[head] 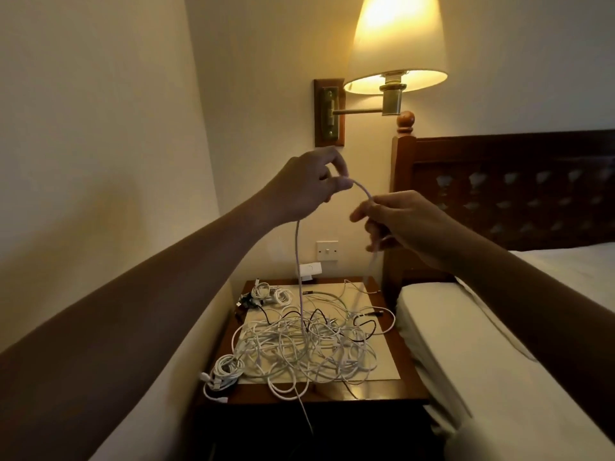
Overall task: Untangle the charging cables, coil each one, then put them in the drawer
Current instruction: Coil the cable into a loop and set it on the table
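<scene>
A white cable (pixel 298 254) is lifted high above the nightstand (pixel 392 390). My left hand (pixel 306 191) pinches it at the top of an arch, and my right hand (pixel 399 221) grips the same cable a short way to the right. Both strands hang down into a big tangle of white and black cables (pixel 309 347) on the nightstand top. A coiled white cable (pixel 224 369) lies at the front left corner, and more coiled ones (pixel 269 294) lie at the back left. No drawer shows in this view.
A lit wall lamp (pixel 396 44) hangs just above my hands. A bed (pixel 482 344) with a dark wooden headboard (pixel 506 188) stands right of the nightstand. A wall switch (pixel 327 250) and a white charger (pixel 310 271) are behind it.
</scene>
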`<state>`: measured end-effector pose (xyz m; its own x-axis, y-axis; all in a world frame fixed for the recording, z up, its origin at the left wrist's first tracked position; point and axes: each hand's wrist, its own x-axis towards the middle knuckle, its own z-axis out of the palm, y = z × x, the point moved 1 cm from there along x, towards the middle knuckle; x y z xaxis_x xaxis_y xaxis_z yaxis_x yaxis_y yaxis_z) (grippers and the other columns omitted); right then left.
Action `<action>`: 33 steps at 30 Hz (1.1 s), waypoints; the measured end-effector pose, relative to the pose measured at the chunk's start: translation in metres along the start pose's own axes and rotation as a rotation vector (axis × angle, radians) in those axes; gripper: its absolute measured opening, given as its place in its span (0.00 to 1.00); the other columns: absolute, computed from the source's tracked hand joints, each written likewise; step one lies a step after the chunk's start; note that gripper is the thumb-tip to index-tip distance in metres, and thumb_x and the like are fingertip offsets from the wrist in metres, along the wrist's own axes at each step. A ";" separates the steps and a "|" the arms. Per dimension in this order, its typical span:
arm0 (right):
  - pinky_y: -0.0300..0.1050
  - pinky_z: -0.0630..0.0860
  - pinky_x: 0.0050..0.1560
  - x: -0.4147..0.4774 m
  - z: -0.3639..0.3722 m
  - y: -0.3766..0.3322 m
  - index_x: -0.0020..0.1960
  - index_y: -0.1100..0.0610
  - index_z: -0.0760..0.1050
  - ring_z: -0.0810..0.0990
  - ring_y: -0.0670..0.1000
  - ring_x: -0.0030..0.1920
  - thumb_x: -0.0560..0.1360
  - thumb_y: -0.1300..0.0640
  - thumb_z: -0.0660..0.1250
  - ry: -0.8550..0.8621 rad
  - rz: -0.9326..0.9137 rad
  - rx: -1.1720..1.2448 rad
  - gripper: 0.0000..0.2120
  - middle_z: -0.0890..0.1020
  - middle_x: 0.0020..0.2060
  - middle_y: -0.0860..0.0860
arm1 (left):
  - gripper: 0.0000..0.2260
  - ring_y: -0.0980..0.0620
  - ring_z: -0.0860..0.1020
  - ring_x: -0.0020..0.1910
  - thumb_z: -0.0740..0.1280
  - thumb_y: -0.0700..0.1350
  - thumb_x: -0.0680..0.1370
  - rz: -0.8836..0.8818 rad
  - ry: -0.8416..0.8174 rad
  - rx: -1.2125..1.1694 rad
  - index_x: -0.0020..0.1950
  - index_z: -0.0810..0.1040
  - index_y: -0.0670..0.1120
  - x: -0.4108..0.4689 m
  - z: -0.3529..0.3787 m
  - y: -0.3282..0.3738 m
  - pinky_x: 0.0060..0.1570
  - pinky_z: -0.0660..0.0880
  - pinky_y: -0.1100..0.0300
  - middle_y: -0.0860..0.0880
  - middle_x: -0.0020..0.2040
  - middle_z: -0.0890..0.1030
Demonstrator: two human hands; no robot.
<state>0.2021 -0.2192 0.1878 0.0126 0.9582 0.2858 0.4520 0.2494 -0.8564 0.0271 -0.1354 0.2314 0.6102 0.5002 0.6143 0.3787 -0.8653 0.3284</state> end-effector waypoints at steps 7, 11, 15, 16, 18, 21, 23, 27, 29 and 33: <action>0.46 0.80 0.43 -0.035 -0.024 0.022 0.50 0.53 0.83 0.81 0.47 0.36 0.86 0.54 0.59 0.118 -0.058 -0.160 0.14 0.82 0.35 0.51 | 0.07 0.59 0.76 0.31 0.70 0.50 0.81 -0.132 -0.210 -0.054 0.54 0.81 0.48 -0.060 -0.013 -0.035 0.33 0.74 0.66 0.51 0.37 0.80; 0.48 0.80 0.52 -0.056 -0.031 0.035 0.53 0.51 0.83 0.84 0.51 0.52 0.84 0.57 0.62 0.005 0.056 -0.202 0.11 0.86 0.46 0.49 | 0.03 0.59 0.76 0.31 0.70 0.46 0.81 -0.175 -0.176 -0.146 0.53 0.82 0.47 -0.080 -0.018 -0.035 0.32 0.74 0.65 0.51 0.35 0.80; 0.51 0.76 0.62 -0.059 -0.006 0.021 0.65 0.50 0.76 0.83 0.49 0.59 0.79 0.54 0.66 -0.249 0.087 -0.073 0.14 0.86 0.54 0.48 | 0.04 0.63 0.76 0.31 0.71 0.46 0.80 -0.068 -0.120 -0.088 0.52 0.82 0.46 -0.079 -0.007 -0.004 0.33 0.71 0.71 0.54 0.35 0.80; 0.50 0.77 0.60 -0.058 0.002 0.017 0.65 0.51 0.76 0.84 0.50 0.55 0.81 0.51 0.65 -0.273 0.077 -0.051 0.14 0.87 0.51 0.49 | 0.05 0.63 0.77 0.31 0.71 0.47 0.80 -0.035 -0.108 -0.039 0.52 0.83 0.47 -0.078 -0.003 0.004 0.33 0.70 0.73 0.55 0.34 0.80; 0.45 0.79 0.47 -0.057 0.013 0.009 0.60 0.55 0.80 0.83 0.52 0.41 0.85 0.50 0.59 -0.270 0.069 -0.055 0.14 0.84 0.38 0.51 | 0.07 0.64 0.77 0.31 0.72 0.51 0.79 -0.009 -0.091 0.049 0.51 0.81 0.49 -0.078 0.001 0.010 0.33 0.69 0.74 0.57 0.34 0.79; 0.43 0.72 0.34 -0.054 0.002 0.017 0.50 0.54 0.82 0.74 0.52 0.34 0.86 0.51 0.58 -0.109 0.010 -0.312 0.16 0.79 0.35 0.53 | 0.08 0.63 0.77 0.29 0.71 0.55 0.78 -0.085 -0.157 0.121 0.50 0.81 0.51 -0.093 -0.005 -0.012 0.32 0.68 0.71 0.55 0.33 0.80; 0.43 0.71 0.33 -0.055 -0.015 0.036 0.47 0.54 0.82 0.74 0.52 0.34 0.86 0.53 0.59 -0.020 0.025 -0.423 0.15 0.79 0.36 0.56 | 0.08 0.62 0.76 0.28 0.71 0.56 0.78 -0.171 -0.220 0.105 0.47 0.82 0.52 -0.111 -0.011 -0.036 0.34 0.68 0.66 0.53 0.32 0.81; 0.47 0.76 0.36 -0.064 -0.033 0.071 0.45 0.57 0.83 0.77 0.54 0.34 0.86 0.56 0.58 0.018 0.170 -0.427 0.17 0.80 0.32 0.53 | 0.05 0.63 0.76 0.29 0.72 0.51 0.79 -0.304 -0.206 0.050 0.47 0.84 0.51 -0.141 -0.016 -0.070 0.35 0.68 0.62 0.54 0.32 0.81; 0.44 0.77 0.42 -0.065 -0.029 0.080 0.49 0.56 0.84 0.82 0.53 0.42 0.85 0.57 0.62 -0.030 0.208 -0.411 0.12 0.84 0.39 0.52 | 0.05 0.62 0.74 0.26 0.70 0.49 0.80 -0.333 -0.162 -0.054 0.49 0.84 0.50 -0.146 -0.013 -0.070 0.33 0.68 0.64 0.54 0.31 0.80; 0.37 0.71 0.51 -0.062 0.009 0.060 0.72 0.49 0.73 0.76 0.47 0.62 0.82 0.46 0.64 -0.186 0.172 -0.420 0.19 0.78 0.65 0.45 | 0.08 0.64 0.74 0.28 0.69 0.51 0.81 -0.209 -0.137 -0.184 0.54 0.86 0.49 -0.135 0.001 -0.034 0.31 0.67 0.73 0.61 0.31 0.79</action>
<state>0.2207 -0.2630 0.1152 -0.0239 0.9989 0.0407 0.7788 0.0441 -0.6257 -0.0669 -0.1734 0.1367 0.6251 0.6571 0.4212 0.3817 -0.7281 0.5694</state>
